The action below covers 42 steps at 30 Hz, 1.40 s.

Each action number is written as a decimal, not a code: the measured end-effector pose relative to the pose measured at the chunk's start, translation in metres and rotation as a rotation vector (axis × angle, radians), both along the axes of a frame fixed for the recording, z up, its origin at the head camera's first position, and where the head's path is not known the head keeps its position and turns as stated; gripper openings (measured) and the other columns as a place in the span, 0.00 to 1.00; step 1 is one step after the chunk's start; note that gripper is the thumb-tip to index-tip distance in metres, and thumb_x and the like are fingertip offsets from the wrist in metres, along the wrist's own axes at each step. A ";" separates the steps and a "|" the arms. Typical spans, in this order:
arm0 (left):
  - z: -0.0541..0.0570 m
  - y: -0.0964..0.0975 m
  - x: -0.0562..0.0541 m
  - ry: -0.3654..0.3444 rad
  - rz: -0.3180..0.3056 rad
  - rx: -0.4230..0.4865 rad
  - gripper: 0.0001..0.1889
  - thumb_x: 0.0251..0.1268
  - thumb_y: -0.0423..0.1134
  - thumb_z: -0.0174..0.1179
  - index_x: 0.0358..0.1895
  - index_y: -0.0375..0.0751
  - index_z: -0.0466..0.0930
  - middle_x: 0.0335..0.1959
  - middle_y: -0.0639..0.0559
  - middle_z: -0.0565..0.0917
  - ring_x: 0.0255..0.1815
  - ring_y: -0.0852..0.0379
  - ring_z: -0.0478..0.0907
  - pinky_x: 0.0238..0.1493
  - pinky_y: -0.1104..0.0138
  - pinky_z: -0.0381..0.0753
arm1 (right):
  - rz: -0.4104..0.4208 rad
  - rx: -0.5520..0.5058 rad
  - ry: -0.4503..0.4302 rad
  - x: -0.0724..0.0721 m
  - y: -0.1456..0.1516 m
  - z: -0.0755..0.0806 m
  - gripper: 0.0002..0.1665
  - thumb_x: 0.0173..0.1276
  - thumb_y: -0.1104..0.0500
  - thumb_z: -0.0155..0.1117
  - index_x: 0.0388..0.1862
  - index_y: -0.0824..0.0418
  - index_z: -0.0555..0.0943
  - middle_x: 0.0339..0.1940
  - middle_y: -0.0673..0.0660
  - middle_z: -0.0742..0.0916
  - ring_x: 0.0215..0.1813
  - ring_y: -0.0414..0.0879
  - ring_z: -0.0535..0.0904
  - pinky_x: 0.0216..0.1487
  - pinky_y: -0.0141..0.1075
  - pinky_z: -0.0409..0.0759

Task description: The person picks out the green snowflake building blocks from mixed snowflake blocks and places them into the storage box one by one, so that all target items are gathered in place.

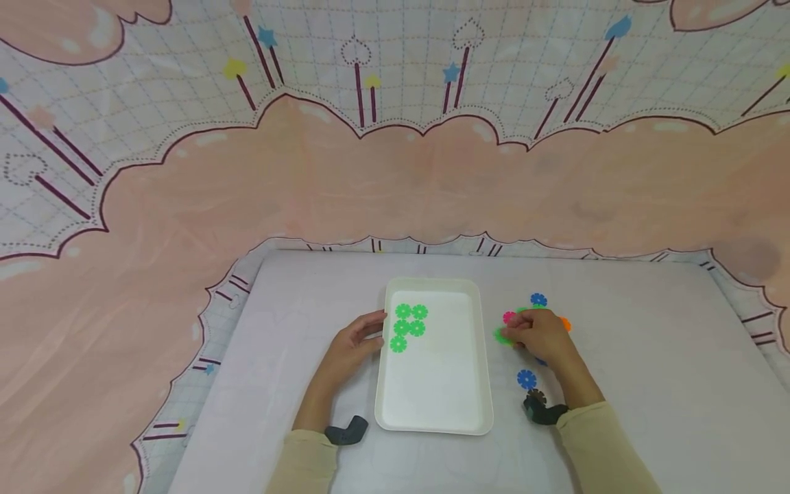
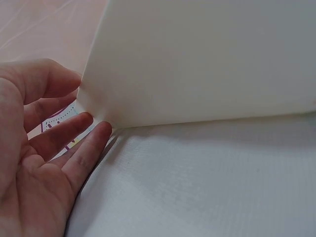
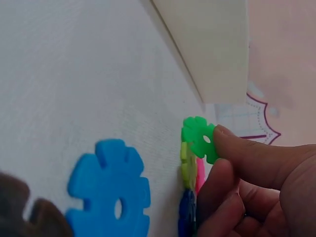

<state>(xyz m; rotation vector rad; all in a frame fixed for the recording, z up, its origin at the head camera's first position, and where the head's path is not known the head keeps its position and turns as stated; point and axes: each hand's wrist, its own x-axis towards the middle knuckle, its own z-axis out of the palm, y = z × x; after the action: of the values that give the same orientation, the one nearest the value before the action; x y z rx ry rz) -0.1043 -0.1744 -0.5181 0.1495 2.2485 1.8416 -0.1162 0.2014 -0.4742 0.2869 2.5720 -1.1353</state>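
- Left hand (image 1: pixel 352 346): relaxed, fingertips touching edge of white tray (image 1: pixel 441 384), tray lies between both hands.
- Right hand (image 1: pixel 540 333): pinching green disc (image 3: pixel 195 134), thumb and finger.
- Five green discs (image 1: pixel 402 322): in tray, just right of left hand.
- Pink disc (image 1: pixel 509 316): beside right fingertips.
- Orange disc (image 1: pixel 566 324): right of right hand.
- Far blue disc (image 1: pixel 539 299): beyond right hand.
- Near blue disc (image 1: pixel 522 379), brown disc (image 1: pixel 540 394): by right wrist.

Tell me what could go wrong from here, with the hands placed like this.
The right hand pinches the green disc near its edge, so it might slip or twist. The yellowish disc close beside it could get dragged along. The left hand touches the tray; a nudge might shift the five green discs lying inside.
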 end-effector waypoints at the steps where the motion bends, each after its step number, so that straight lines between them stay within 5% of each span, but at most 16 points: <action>1: 0.000 0.000 0.000 0.000 -0.001 -0.001 0.25 0.67 0.36 0.65 0.67 0.55 0.78 0.68 0.54 0.80 0.71 0.51 0.75 0.73 0.49 0.72 | -0.004 0.003 -0.005 0.001 0.001 0.001 0.16 0.66 0.51 0.74 0.42 0.63 0.85 0.28 0.54 0.85 0.34 0.47 0.79 0.35 0.33 0.77; 17: -0.006 -0.001 -0.001 0.014 -0.021 -0.006 0.25 0.68 0.37 0.65 0.67 0.56 0.77 0.68 0.53 0.80 0.71 0.50 0.75 0.72 0.50 0.74 | 0.019 -0.003 0.044 0.013 0.005 0.013 0.16 0.72 0.53 0.67 0.50 0.63 0.82 0.42 0.60 0.87 0.38 0.48 0.81 0.39 0.35 0.83; 25: -0.007 -0.001 -0.002 0.025 -0.021 -0.001 0.25 0.68 0.36 0.64 0.67 0.55 0.77 0.67 0.52 0.80 0.71 0.50 0.76 0.70 0.54 0.77 | -0.050 -0.184 0.063 0.013 -0.004 0.024 0.19 0.76 0.53 0.63 0.59 0.61 0.77 0.49 0.62 0.86 0.39 0.48 0.85 0.44 0.37 0.88; 30: -0.007 -0.002 -0.002 0.013 -0.014 -0.002 0.25 0.68 0.35 0.64 0.67 0.54 0.77 0.68 0.52 0.80 0.71 0.50 0.75 0.69 0.56 0.77 | -0.018 -0.335 0.078 0.011 -0.014 0.027 0.22 0.75 0.59 0.63 0.63 0.68 0.76 0.45 0.64 0.84 0.40 0.50 0.88 0.47 0.38 0.89; 42: -0.002 0.000 -0.001 0.010 -0.005 -0.009 0.25 0.68 0.36 0.65 0.67 0.55 0.77 0.67 0.52 0.80 0.71 0.51 0.76 0.71 0.50 0.75 | 0.082 -0.429 0.081 0.006 -0.046 0.034 0.14 0.72 0.64 0.66 0.52 0.71 0.77 0.39 0.61 0.83 0.39 0.47 0.86 0.45 0.35 0.89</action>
<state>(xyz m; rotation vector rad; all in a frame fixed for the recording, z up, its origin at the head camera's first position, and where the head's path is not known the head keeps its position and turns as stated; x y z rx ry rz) -0.1051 -0.1747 -0.5199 0.1632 2.2607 1.8316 -0.1105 0.1550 -0.4401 0.0337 2.3004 -1.6505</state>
